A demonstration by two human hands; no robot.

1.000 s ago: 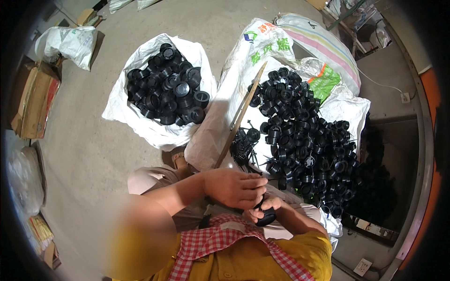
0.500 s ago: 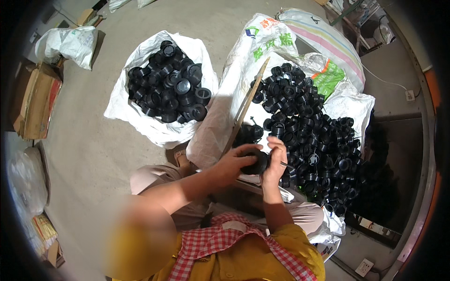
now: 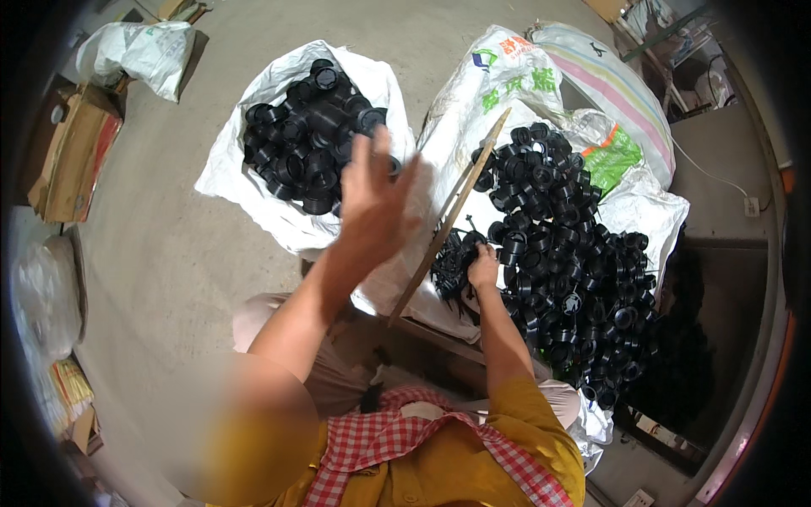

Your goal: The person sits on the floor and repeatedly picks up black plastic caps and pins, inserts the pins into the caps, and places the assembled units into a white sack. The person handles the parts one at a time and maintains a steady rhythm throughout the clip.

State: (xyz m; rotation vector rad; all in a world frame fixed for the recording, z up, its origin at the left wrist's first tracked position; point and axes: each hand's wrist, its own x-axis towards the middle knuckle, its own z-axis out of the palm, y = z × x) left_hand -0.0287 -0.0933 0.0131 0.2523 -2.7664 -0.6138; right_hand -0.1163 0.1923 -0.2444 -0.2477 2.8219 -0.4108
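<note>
The left hand (image 3: 376,203) is raised in the middle of the frame with fingers spread apart and blurred, nothing seen in it; it hangs just in front of the open white sack (image 3: 228,173) of black caps at upper centre-left. The right hand (image 3: 483,267) is lowered at centre onto a small tangle of thin black pieces (image 3: 454,266) at the near edge of the large heap of black caps (image 3: 562,253) on the right; whether its fingers are closed on a piece cannot be told, since they are hidden among the parts.

For the step in hand, a single piece is best pinched cleanly from the tangle so that none are dragged along, and the filled sack's mouth is best approached from above so that its soft rim is not pushed in.

A thin wooden slat (image 3: 448,224) is leaned diagonally between the two piles, just beside the right hand, and could be knocked by a wide sweep. Open room is offered by the bare concrete floor (image 3: 160,253) at left; the right side is crowded by the heap and the printed sacks (image 3: 591,93) behind it
</note>
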